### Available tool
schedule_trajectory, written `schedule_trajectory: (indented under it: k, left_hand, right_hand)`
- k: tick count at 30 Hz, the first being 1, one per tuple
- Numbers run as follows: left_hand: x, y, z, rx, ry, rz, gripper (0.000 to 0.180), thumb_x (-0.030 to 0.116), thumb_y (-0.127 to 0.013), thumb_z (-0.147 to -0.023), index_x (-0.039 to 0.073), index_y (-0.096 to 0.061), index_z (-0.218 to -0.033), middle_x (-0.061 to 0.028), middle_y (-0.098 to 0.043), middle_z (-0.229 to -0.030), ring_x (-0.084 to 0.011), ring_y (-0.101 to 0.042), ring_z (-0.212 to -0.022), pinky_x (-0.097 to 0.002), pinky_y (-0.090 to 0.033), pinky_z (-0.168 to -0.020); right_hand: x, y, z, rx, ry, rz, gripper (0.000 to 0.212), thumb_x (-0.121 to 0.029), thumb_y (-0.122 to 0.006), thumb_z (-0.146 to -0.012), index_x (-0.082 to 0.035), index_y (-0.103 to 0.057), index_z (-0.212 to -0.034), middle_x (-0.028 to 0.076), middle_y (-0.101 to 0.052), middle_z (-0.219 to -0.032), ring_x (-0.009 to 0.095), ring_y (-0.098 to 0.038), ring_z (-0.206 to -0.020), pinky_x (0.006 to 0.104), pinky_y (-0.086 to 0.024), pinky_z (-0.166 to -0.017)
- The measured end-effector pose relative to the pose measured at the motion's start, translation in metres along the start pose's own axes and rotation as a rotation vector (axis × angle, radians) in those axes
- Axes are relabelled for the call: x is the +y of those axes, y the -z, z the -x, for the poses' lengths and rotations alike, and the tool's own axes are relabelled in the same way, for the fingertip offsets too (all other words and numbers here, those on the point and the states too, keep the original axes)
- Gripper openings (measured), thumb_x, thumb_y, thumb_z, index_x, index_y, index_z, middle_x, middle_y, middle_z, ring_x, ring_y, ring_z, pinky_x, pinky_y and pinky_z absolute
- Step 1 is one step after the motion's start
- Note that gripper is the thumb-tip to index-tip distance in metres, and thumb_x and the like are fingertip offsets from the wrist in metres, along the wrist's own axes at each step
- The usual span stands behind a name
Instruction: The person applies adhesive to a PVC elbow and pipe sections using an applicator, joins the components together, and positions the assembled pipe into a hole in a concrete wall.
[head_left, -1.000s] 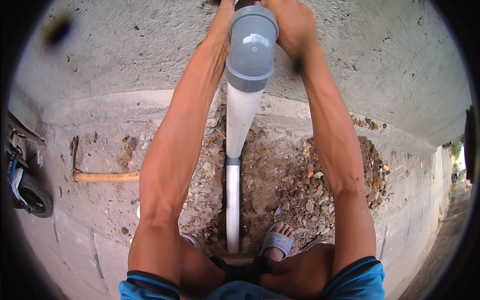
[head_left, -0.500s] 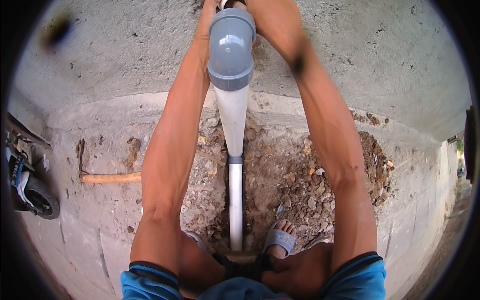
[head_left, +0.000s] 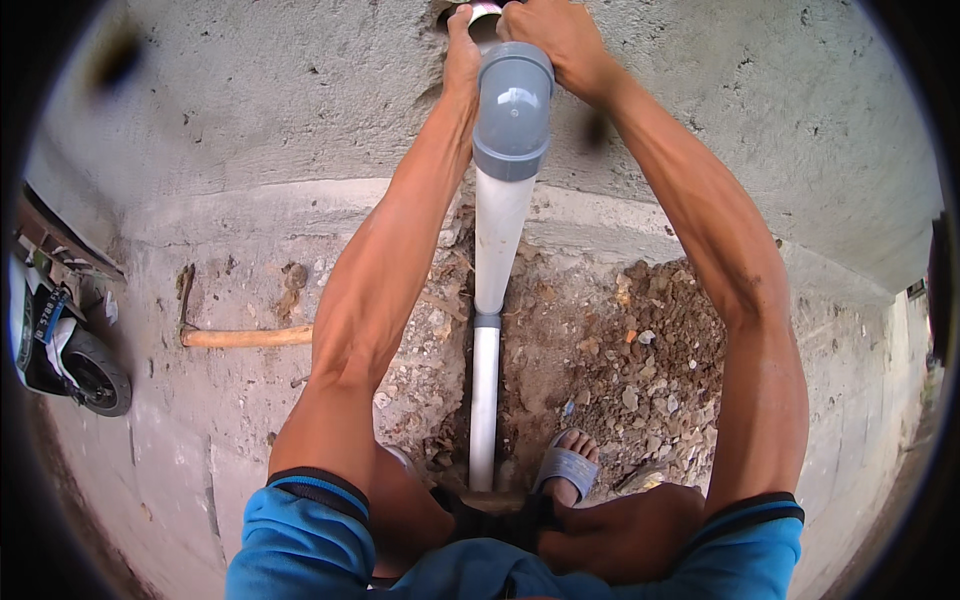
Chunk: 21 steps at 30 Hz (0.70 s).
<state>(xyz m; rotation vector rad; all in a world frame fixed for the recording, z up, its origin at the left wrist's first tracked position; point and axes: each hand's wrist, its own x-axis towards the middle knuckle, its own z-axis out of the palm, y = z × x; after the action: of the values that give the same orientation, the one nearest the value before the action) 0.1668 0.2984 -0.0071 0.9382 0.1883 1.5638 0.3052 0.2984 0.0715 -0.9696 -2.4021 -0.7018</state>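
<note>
At the top of the view, a short white pipe end (head_left: 485,12) pokes out of a rough hole in the grey wall. My left hand (head_left: 461,55) grips its left side, thumb at the rim. On its other side, my right hand (head_left: 557,38) is closed with curled fingers against it, some of them hidden. Just below and between my wrists stands a grey elbow fitting (head_left: 514,112). It caps an upright white pipe (head_left: 500,235), which narrows to a dark grey coupling (head_left: 487,321). From there a thinner white pipe (head_left: 483,400) runs toward me along a trench.
Broken soil and rubble (head_left: 650,370) lie right of the trench, near my sandalled foot (head_left: 567,470). A wooden-handled tool (head_left: 250,338) with a dark metal head lies on the ground at left. Beyond it stands a motorcycle (head_left: 85,370). The plastered wall (head_left: 280,110) rises ahead.
The view has shifted, so the elbow and pipes appear farther right and a little lower. The white pipe end and wall hole show more clearly. Both hands stay at the pipe end.
</note>
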Motion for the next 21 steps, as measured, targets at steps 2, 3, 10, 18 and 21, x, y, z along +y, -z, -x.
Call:
schedule_trajectory:
  k: [2,3,10,18,21]
  left_hand:
    - [-0.006,0.001,0.001,-0.018,0.061,0.008,0.058,0.057,-0.051,-0.099,0.005,-0.06,-0.124,-0.011,-0.072,-0.105,-0.0212,-0.074,-0.086,-0.0345,-0.063,-0.077]
    - [-0.012,0.0,0.005,-0.02,0.095,0.026,0.057,0.057,-0.051,-0.099,0.006,-0.061,-0.123,-0.0107,-0.072,-0.102,-0.02,-0.074,-0.083,-0.0334,-0.063,-0.074]
    - [0.013,-0.021,0.031,0.187,0.248,-0.205,0.057,0.061,-0.058,-0.094,0.007,-0.066,-0.109,-0.005,-0.071,-0.076,-0.0142,-0.069,-0.059,-0.028,-0.059,-0.054]
    - [0.019,-0.023,0.021,0.162,0.159,-0.292,0.05,0.052,-0.05,-0.1,0.007,-0.067,-0.113,-0.0076,-0.073,-0.086,-0.0164,-0.07,-0.065,-0.0285,-0.061,-0.059]
    - [0.018,-0.067,0.027,0.19,0.265,-0.015,0.047,0.053,-0.046,-0.101,0.013,-0.069,-0.107,-0.0071,-0.073,-0.09,-0.0237,-0.072,-0.076,-0.0408,-0.063,-0.067]
  right_hand:
    - [0.01,-0.007,0.003,0.056,0.003,0.036,0.026,-0.021,-0.061,-0.088,-0.001,-0.075,-0.08,0.026,-0.073,-0.08,0.04,-0.075,-0.076,0.0497,-0.06,-0.065]
    - [0.016,-0.014,0.007,0.068,0.008,0.056,0.025,-0.021,-0.061,-0.088,-0.001,-0.075,-0.081,0.026,-0.072,-0.08,0.04,-0.075,-0.075,0.0501,-0.06,-0.064]
    - [-0.013,0.002,0.025,0.016,-0.085,-0.047,0.029,-0.022,-0.069,-0.083,0.005,-0.069,-0.094,0.027,-0.074,-0.086,0.038,-0.076,-0.082,0.046,-0.061,-0.069]
    - [-0.005,0.0,0.008,0.086,-0.215,-0.204,0.029,-0.025,-0.06,-0.09,0.0,-0.073,-0.08,0.027,-0.071,-0.077,0.042,-0.073,-0.071,0.0524,-0.059,-0.062]
    - [0.012,0.0,0.007,0.14,-0.099,-0.162,0.032,-0.027,-0.059,-0.091,0.001,-0.072,-0.082,0.027,-0.07,-0.075,0.044,-0.072,-0.07,0.0527,-0.058,-0.061]
